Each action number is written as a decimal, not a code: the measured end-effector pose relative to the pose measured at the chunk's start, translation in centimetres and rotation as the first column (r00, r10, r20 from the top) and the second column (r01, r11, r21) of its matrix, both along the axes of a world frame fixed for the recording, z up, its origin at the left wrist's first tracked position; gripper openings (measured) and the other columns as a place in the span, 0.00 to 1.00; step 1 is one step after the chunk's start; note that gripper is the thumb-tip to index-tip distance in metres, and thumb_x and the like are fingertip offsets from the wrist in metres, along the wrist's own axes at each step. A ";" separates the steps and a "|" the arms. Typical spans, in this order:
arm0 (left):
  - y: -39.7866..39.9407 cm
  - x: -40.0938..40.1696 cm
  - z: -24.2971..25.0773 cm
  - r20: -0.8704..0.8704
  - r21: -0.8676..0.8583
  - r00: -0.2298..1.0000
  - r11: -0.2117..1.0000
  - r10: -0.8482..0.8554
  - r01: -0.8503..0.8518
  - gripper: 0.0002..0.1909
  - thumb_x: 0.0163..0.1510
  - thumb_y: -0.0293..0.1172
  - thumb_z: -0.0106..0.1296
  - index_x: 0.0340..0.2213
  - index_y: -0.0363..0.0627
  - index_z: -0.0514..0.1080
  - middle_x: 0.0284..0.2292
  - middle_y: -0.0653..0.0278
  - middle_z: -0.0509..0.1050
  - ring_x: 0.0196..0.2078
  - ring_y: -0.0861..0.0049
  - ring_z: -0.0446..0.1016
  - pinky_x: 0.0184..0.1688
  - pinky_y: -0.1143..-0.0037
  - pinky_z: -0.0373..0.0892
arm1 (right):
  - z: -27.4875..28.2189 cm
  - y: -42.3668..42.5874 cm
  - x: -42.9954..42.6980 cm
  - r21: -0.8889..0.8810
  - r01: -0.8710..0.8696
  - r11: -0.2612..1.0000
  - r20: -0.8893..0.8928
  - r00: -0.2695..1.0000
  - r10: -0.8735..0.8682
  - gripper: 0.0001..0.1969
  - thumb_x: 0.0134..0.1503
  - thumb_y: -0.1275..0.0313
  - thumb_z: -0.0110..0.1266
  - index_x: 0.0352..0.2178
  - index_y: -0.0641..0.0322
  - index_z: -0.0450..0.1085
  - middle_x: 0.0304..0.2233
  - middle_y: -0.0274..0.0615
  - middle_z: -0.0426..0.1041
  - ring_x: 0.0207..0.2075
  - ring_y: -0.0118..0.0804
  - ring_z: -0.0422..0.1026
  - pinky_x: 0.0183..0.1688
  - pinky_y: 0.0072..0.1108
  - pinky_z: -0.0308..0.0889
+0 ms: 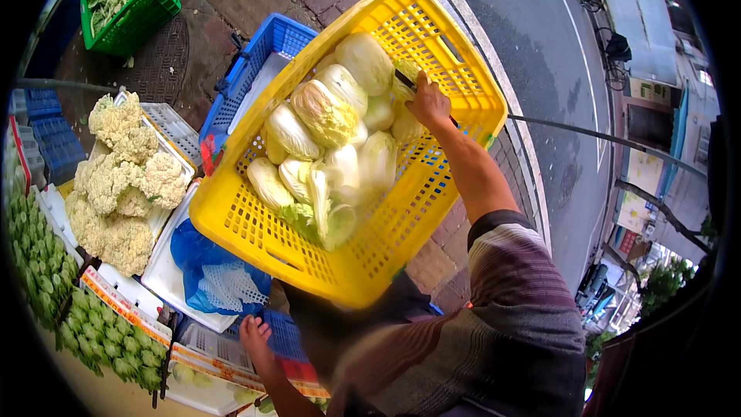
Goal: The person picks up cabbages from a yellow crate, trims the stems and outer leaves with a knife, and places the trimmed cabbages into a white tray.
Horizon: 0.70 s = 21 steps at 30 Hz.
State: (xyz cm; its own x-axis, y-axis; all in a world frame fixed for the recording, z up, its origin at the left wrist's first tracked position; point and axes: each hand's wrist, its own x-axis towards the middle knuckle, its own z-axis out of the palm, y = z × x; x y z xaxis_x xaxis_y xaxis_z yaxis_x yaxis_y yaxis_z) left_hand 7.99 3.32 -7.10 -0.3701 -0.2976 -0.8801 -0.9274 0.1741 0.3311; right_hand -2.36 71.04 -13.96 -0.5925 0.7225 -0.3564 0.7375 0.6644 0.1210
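Observation:
Napa cabbages [324, 113] lie heaped in a large yellow plastic crate [425, 202] tilted in front of me. My right hand [429, 103] is inside the crate near its far right side, closed around a dark, narrow tool [404, 79], possibly a knife. The fingers hide most of it. A pale green leafy piece [402, 72] is right beside that hand. Nearer to me, a cabbage [338, 223] looks blurred. My left hand [256, 337] is below the crate's near left corner, fingers apart and holding nothing, close to a blue crate [283, 336].
Cauliflower heads [127, 174] are piled at left. Beside them, a white foam tray [168, 266] holds a blue plastic bag [194, 249]. Green vegetables [110, 336] fill the lower left. A green crate [136, 20] of leaves stands top left; a blue crate [289, 35] sits behind the yellow one. A road [521, 29] runs at right.

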 end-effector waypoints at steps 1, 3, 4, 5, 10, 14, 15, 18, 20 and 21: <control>0.1 -0.2 -0.1 0.005 -0.002 1.000 1.000 -0.009 0.009 0.25 0.57 0.44 0.49 0.51 0.43 0.61 0.43 0.54 0.70 0.39 0.64 0.72 0.37 0.70 0.70 | 0.0 0.2 0.0 0.004 0.002 1.000 -0.003 1.000 -0.002 0.44 0.42 0.58 0.65 0.58 0.51 0.49 0.44 0.57 0.67 0.43 0.56 0.71 0.43 0.38 0.68; 0.2 -0.2 -0.7 0.006 0.005 1.000 1.000 -0.021 0.021 0.25 0.57 0.44 0.49 0.51 0.43 0.61 0.44 0.53 0.70 0.39 0.63 0.72 0.37 0.70 0.70 | 0.2 0.7 0.2 -0.020 -0.004 1.000 -0.017 1.000 0.003 0.43 0.42 0.58 0.65 0.57 0.51 0.49 0.44 0.57 0.67 0.42 0.56 0.72 0.41 0.39 0.68; 0.2 0.0 -1.1 0.011 0.010 1.000 1.000 -0.017 0.016 0.25 0.57 0.44 0.49 0.51 0.43 0.62 0.44 0.53 0.70 0.39 0.63 0.72 0.37 0.70 0.70 | 0.2 0.6 0.2 -0.012 -0.001 1.000 -0.020 1.000 0.001 0.43 0.42 0.58 0.65 0.57 0.51 0.49 0.44 0.57 0.67 0.42 0.56 0.72 0.41 0.39 0.68; 0.2 0.2 -1.4 0.017 0.015 1.000 1.000 -0.012 0.012 0.26 0.56 0.45 0.49 0.51 0.43 0.62 0.44 0.53 0.70 0.39 0.63 0.72 0.37 0.70 0.70 | -0.1 0.3 0.1 0.004 0.006 1.000 -0.022 1.000 -0.006 0.43 0.42 0.59 0.65 0.56 0.51 0.50 0.44 0.57 0.67 0.41 0.56 0.72 0.40 0.39 0.69; 0.8 0.1 -2.0 0.031 0.025 0.999 1.000 -0.007 0.006 0.27 0.56 0.45 0.50 0.51 0.43 0.62 0.44 0.52 0.70 0.39 0.62 0.72 0.36 0.70 0.70 | -0.1 0.1 0.6 0.000 0.006 1.000 -0.061 0.998 -0.006 0.41 0.42 0.59 0.65 0.55 0.51 0.51 0.44 0.59 0.66 0.40 0.57 0.72 0.40 0.39 0.69; 0.6 0.2 -1.7 0.025 0.037 1.000 0.999 0.000 -0.001 0.27 0.55 0.45 0.50 0.51 0.42 0.61 0.44 0.51 0.69 0.39 0.62 0.72 0.36 0.70 0.70 | 0.3 -0.3 0.3 -0.015 0.022 1.000 -0.035 0.999 -0.023 0.43 0.41 0.58 0.65 0.56 0.51 0.50 0.45 0.59 0.66 0.41 0.57 0.72 0.41 0.39 0.69; 1.0 0.0 -1.4 0.021 0.045 1.000 0.999 0.004 -0.005 0.27 0.55 0.45 0.51 0.51 0.42 0.61 0.44 0.51 0.69 0.39 0.62 0.72 0.36 0.70 0.70 | 0.1 -0.3 0.4 -0.002 0.013 1.000 -0.037 0.999 -0.013 0.45 0.41 0.58 0.66 0.57 0.51 0.49 0.45 0.58 0.66 0.42 0.56 0.72 0.42 0.39 0.69; 2.0 -0.1 -1.4 0.031 0.019 0.999 0.999 0.041 -0.041 0.22 0.56 0.40 0.49 0.49 0.40 0.63 0.41 0.54 0.71 0.37 0.68 0.72 0.36 0.73 0.70 | 0.5 0.0 -0.3 0.004 0.009 1.000 -0.014 1.000 -0.009 0.48 0.40 0.56 0.66 0.59 0.52 0.47 0.45 0.58 0.66 0.43 0.56 0.71 0.43 0.39 0.68; 1.4 0.3 -1.2 0.019 0.046 0.999 0.998 0.047 -0.048 0.22 0.56 0.40 0.49 0.48 0.40 0.64 0.40 0.56 0.71 0.34 0.70 0.72 0.35 0.74 0.70 | 1.0 -1.2 -0.4 -0.011 0.030 0.999 0.004 1.000 -0.030 0.49 0.41 0.54 0.65 0.60 0.57 0.46 0.48 0.60 0.65 0.44 0.57 0.71 0.44 0.39 0.67; 2.0 -0.2 -0.7 0.000 0.043 0.999 0.998 0.053 -0.053 0.20 0.57 0.39 0.49 0.47 0.40 0.65 0.38 0.57 0.72 0.34 0.72 0.72 0.34 0.76 0.69 | 1.1 -1.4 -0.3 -0.028 0.021 0.999 0.003 1.000 -0.021 0.49 0.41 0.54 0.65 0.60 0.57 0.46 0.48 0.60 0.65 0.44 0.57 0.71 0.44 0.39 0.67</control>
